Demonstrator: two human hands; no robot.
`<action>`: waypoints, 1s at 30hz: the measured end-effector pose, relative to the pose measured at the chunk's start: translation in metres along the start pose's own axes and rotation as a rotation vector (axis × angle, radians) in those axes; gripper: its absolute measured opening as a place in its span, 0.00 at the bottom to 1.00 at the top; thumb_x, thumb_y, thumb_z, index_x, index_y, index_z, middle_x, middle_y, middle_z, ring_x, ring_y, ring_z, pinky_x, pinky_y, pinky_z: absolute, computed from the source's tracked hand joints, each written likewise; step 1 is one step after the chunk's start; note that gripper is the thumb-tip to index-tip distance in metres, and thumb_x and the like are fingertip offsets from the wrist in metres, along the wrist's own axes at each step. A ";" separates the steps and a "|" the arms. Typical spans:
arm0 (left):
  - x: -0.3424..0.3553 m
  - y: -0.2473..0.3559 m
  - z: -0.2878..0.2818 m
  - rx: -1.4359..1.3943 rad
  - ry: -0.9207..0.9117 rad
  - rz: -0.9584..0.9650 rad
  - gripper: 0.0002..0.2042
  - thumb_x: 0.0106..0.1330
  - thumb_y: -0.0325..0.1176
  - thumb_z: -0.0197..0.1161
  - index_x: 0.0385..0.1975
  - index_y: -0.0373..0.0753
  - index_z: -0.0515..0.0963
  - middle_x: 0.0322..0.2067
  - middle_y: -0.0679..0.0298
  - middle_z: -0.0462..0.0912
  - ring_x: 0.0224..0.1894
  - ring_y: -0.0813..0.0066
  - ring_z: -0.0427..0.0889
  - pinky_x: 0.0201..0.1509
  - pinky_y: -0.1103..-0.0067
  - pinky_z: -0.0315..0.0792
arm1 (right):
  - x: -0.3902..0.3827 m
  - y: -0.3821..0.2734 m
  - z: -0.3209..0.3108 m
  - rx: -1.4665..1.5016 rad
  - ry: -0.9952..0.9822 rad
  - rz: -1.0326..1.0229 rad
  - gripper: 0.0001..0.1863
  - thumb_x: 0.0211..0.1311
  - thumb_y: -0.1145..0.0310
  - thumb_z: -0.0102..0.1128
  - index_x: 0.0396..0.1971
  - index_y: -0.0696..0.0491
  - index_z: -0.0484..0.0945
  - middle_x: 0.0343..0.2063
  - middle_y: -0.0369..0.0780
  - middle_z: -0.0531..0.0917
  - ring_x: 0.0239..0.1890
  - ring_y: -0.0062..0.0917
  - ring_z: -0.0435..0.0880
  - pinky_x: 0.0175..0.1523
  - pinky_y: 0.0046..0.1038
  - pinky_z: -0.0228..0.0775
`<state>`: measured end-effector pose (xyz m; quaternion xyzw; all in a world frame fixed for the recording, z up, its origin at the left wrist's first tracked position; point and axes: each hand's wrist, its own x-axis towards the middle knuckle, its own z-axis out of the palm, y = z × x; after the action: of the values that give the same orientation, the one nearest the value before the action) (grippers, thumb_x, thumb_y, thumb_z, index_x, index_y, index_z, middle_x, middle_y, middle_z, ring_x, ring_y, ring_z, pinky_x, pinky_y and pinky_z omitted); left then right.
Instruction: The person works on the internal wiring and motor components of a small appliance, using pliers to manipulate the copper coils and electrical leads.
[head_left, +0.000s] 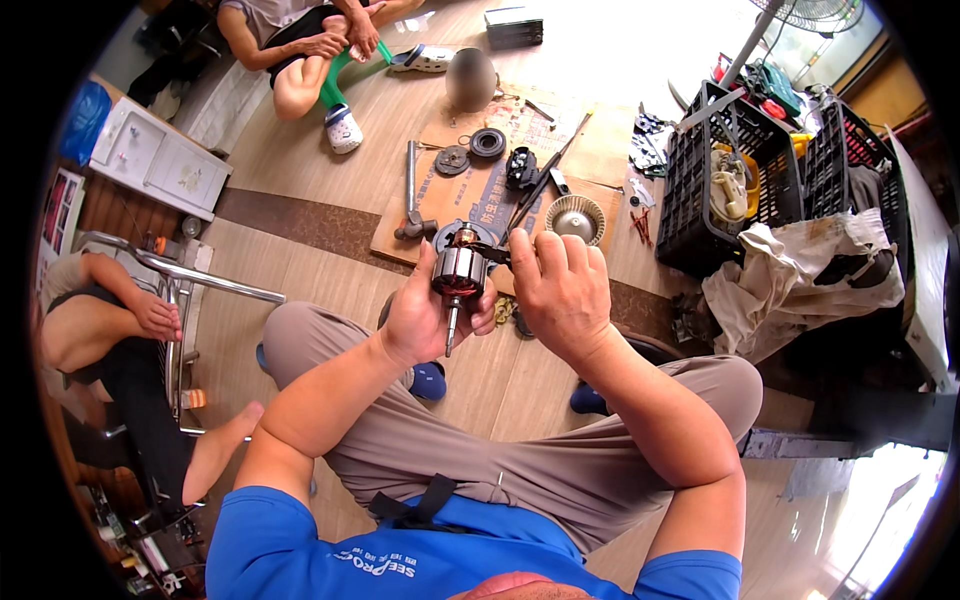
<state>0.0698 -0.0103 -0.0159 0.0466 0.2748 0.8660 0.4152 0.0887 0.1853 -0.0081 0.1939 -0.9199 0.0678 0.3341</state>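
Observation:
My left hand (410, 315) is wrapped round a motor rotor (458, 268), a silver laminated cylinder with copper windings, its shaft pointing down toward me. My right hand (560, 290) is closed on a dark tool (491, 252), whose end meets the top of the rotor near the commutator; the tool's exact kind is unclear. Under and beyond them, a cardboard sheet (402, 240) bears a hammer (410, 180), a black ring (487, 142), a round plate (451, 160), a black housing (521, 168) and a finned metal wheel (574, 219).
Two people sit nearby, one at the top (300, 50), one at the left (100, 310) by a tubular metal frame (230, 287). Black crates (688, 210) with cloth (790, 280) and a fan (810, 12) stand at right. A white cabinet (160, 165) is at left.

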 end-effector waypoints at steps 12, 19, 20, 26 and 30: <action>0.000 -0.003 -0.004 -0.094 -0.078 -0.006 0.35 0.67 0.68 0.34 0.47 0.39 0.70 0.33 0.56 0.76 0.31 0.66 0.73 0.40 0.71 0.68 | -0.002 -0.001 0.003 0.053 -0.015 0.005 0.20 0.51 0.67 0.53 0.45 0.57 0.74 0.30 0.38 0.72 0.31 0.28 0.72 0.32 0.30 0.61; -0.001 -0.009 0.006 0.059 0.083 0.023 0.39 0.65 0.71 0.32 0.41 0.34 0.70 0.34 0.60 0.73 0.32 0.71 0.70 0.39 0.74 0.64 | -0.006 -0.004 0.005 0.062 -0.006 0.052 0.22 0.48 0.67 0.57 0.47 0.56 0.73 0.30 0.38 0.73 0.32 0.29 0.73 0.34 0.30 0.62; -0.001 -0.010 0.006 0.045 0.069 0.013 0.39 0.65 0.71 0.32 0.40 0.34 0.70 0.34 0.61 0.73 0.32 0.71 0.70 0.39 0.74 0.64 | -0.006 -0.004 0.004 0.059 -0.006 0.063 0.25 0.45 0.68 0.60 0.48 0.55 0.73 0.31 0.37 0.73 0.33 0.29 0.73 0.36 0.30 0.63; -0.001 -0.007 0.008 -0.040 0.019 -0.013 0.39 0.65 0.71 0.34 0.38 0.33 0.70 0.33 0.61 0.72 0.32 0.70 0.70 0.39 0.74 0.64 | -0.002 -0.005 0.005 0.070 0.029 0.061 0.19 0.50 0.67 0.56 0.44 0.56 0.74 0.28 0.38 0.72 0.31 0.29 0.72 0.33 0.31 0.61; -0.001 -0.004 0.010 -0.032 -0.001 -0.026 0.38 0.65 0.71 0.34 0.37 0.33 0.70 0.32 0.60 0.72 0.31 0.69 0.70 0.39 0.74 0.64 | 0.001 -0.004 0.002 0.076 0.034 0.049 0.20 0.49 0.67 0.56 0.44 0.56 0.73 0.28 0.38 0.72 0.31 0.29 0.72 0.33 0.31 0.61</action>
<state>0.0767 -0.0050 -0.0098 0.0370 0.2610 0.8649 0.4272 0.0888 0.1812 -0.0090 0.1826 -0.9152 0.1144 0.3405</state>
